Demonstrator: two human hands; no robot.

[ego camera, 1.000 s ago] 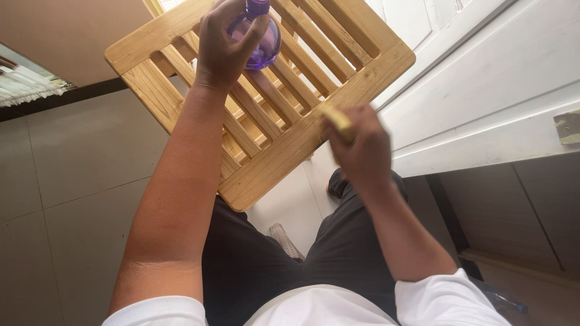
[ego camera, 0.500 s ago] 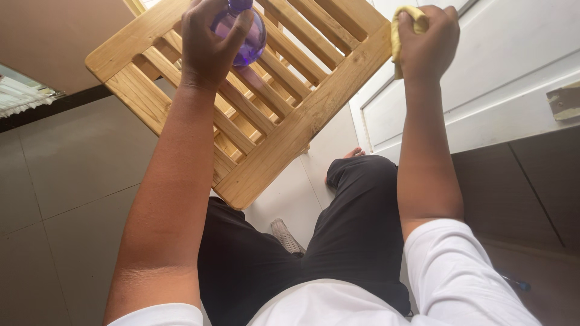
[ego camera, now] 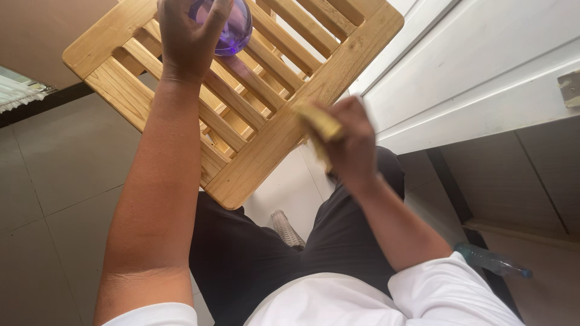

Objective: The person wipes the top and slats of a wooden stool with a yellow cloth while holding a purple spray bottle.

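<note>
From the head camera, your left hand [ego camera: 188,37] was up at the top of the frame, fingers wrapped around a round purple bottle [ego camera: 225,25] and holding it over the wooden slatted table [ego camera: 151,18]. The bottle sat just above the slats near the table's far side, its top cut off by the frame edge. Your right hand [ego camera: 349,142] was lower and to the right, fingers clenched on a yellow cloth [ego camera: 320,124], pressing it against the table's near frame rail; that hand was blurred. The table stood tilted across the view, one corner pointing down toward your lap, over a pale tiled floor [ego camera: 48,181]. You wore dark trousers [ego camera: 241,259] and a white shirt [ego camera: 338,302]. To the right ran a white panelled door [ego camera: 483,78]. Down by its dark base, a clear plastic bottle [ego camera: 490,259] with a blue cap lay on the floor, well apart from both hands.
</note>
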